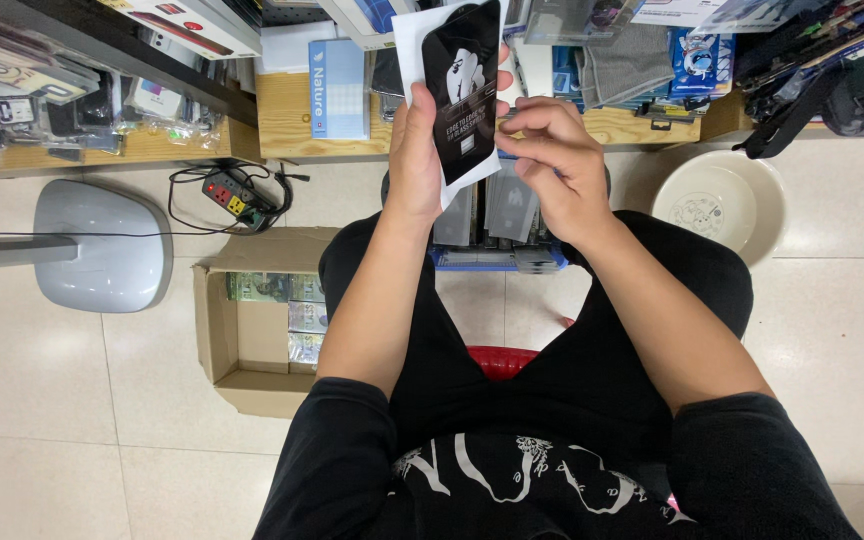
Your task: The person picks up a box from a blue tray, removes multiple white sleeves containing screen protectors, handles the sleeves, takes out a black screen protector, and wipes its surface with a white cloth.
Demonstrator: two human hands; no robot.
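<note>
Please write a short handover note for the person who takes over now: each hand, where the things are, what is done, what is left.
Left hand: grip shut on the flat black packet with white backing card, held upright.
Right hand: fingertips pinch the packet's right edge.
Open brown cardboard box stands on the floor at the left, with small packets inside; a blue tray of flat packets lies under the hands.
Done: one packet is in hand.
Left: the packet is not yet set down anywhere.

Your left hand (415,160) covers the left edge of the black packet (464,90), and the packet's top runs out of the frame. The packet hides your right hand's (552,165) thumb tip. The red stool (502,360) shows only as a sliver between your legs.
</note>
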